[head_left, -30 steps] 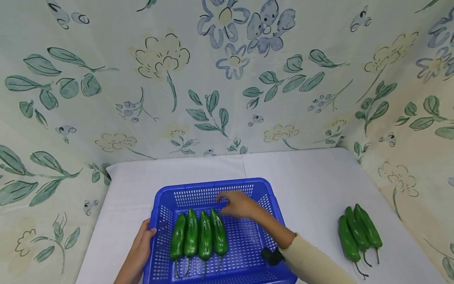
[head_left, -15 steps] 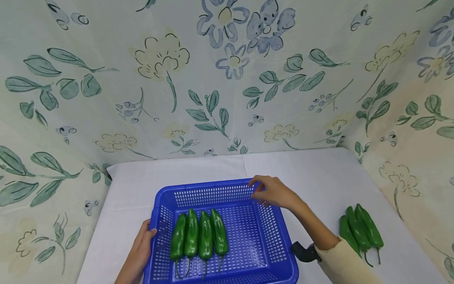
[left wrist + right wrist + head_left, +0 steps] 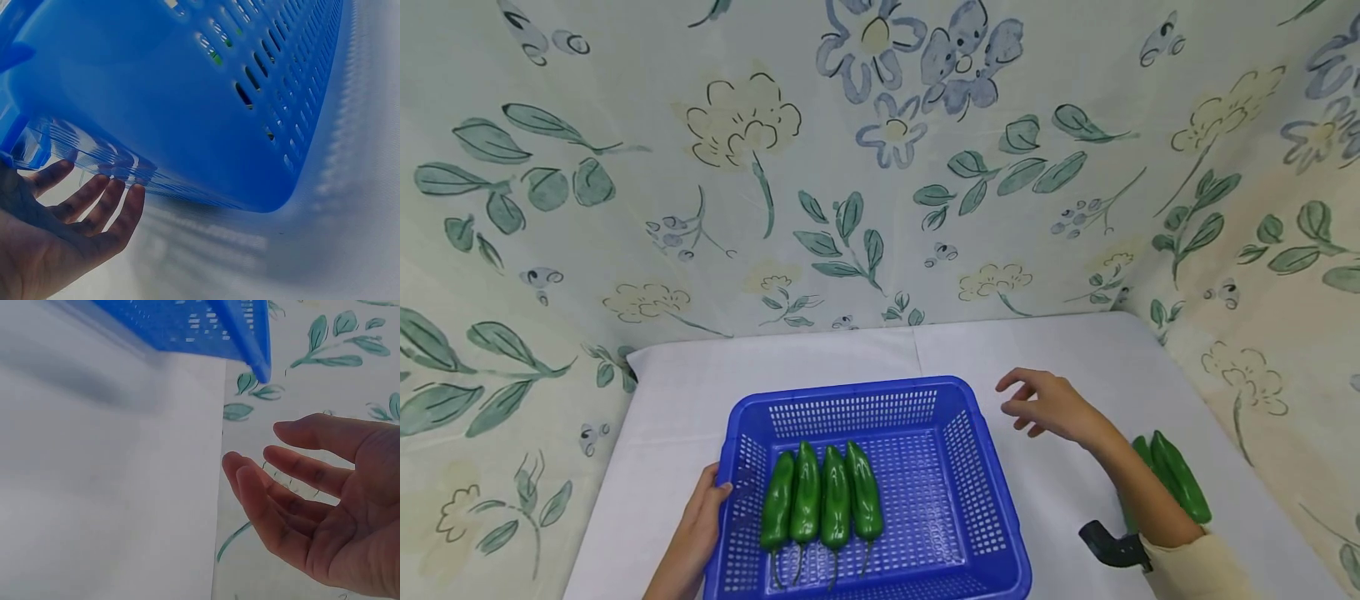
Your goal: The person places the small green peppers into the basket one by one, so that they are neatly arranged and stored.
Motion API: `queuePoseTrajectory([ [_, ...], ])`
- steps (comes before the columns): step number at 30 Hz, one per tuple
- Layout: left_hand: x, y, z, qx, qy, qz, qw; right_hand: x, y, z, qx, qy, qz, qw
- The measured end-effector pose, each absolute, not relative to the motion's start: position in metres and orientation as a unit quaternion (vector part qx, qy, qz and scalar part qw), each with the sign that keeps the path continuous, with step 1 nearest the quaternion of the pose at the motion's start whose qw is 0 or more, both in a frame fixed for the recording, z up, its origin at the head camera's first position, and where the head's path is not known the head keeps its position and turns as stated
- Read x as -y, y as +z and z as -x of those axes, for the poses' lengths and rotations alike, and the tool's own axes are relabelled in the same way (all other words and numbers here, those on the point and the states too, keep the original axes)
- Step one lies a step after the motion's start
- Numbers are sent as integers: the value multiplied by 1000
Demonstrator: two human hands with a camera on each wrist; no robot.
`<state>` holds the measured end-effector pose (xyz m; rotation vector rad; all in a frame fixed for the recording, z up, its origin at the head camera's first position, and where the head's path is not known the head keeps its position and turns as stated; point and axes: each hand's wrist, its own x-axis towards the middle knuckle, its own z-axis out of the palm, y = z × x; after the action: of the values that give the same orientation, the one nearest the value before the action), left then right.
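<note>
A blue plastic basket [image 3: 925,500] with slotted walls stands on the table. Several glossy green chili peppers [image 3: 805,504] lie side by side in its left half, stems toward me. My left hand [image 3: 698,517] holds the basket's left side, thumb over the rim; in the left wrist view its fingers [image 3: 125,212] lie against the outer wall. To the right of the basket, above the table, my right hand [image 3: 1052,404] is empty, its fingers loosely bent and apart, as the right wrist view also shows. More green chili peppers [image 3: 1182,479] lie farther right, partly hidden by my right forearm.
A white cloth [image 3: 842,358] covers the table. Flower-patterned fabric [image 3: 850,192] rises behind it and along both sides. A black wrist mount [image 3: 1112,546] sticks out from my right sleeve.
My right hand has moved right, from above the peppers in the basket, over the rim and out beyond it. Its forearm now covers part of the right-hand peppers. My left hand has stayed put.
</note>
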<state>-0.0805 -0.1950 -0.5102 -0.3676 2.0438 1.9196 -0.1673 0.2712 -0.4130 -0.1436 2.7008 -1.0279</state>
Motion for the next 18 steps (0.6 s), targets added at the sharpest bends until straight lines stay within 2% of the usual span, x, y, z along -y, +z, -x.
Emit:
queuePoseTrajectory([
  [10,195,-512,80,-726,659,123,151,-357,-426,154,-928,-325,-12,180],
  [18,195,-512,81,-730,655,125,150,-406,-439,142,-925,-317,-63,200],
])
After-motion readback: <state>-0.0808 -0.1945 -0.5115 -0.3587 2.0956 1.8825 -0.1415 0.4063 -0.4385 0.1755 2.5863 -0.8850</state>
